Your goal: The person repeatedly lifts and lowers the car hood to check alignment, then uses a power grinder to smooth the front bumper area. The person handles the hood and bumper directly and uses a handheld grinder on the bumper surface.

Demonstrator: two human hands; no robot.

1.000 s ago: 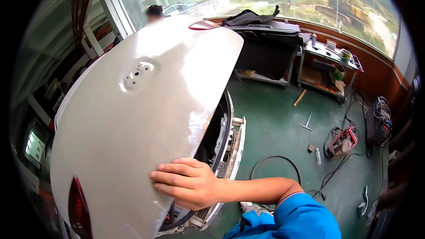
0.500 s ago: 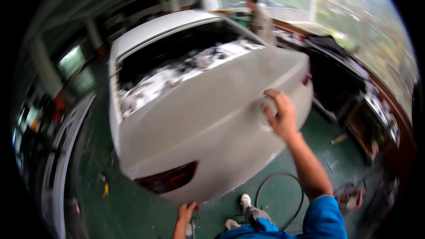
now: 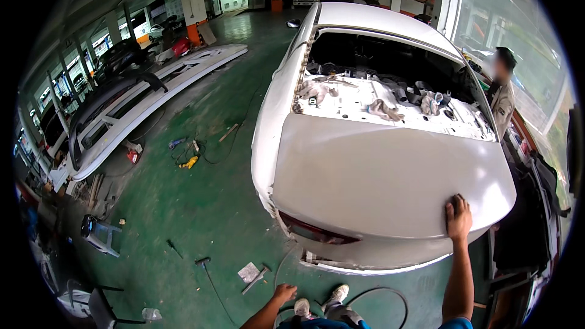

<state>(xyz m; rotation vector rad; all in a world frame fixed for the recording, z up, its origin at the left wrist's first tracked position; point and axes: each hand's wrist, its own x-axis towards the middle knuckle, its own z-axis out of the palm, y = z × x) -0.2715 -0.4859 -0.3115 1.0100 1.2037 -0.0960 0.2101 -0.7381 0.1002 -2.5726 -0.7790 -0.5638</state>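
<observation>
Trunk lid (image 3: 390,176) flat under right-hand fingers (image 3: 458,207)

Daylight pours in from the large window (image 3: 518,42) on the right, washing it out pale. The white car body (image 3: 390,170) carries soft sheen. The left hall is dimmer. Fisheye bending curves edges; corners are black.

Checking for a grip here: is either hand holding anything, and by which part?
Nothing is gripped. The right hand lies flat on the white trunk lid near its rear edge; the left hand hangs empty.
</observation>
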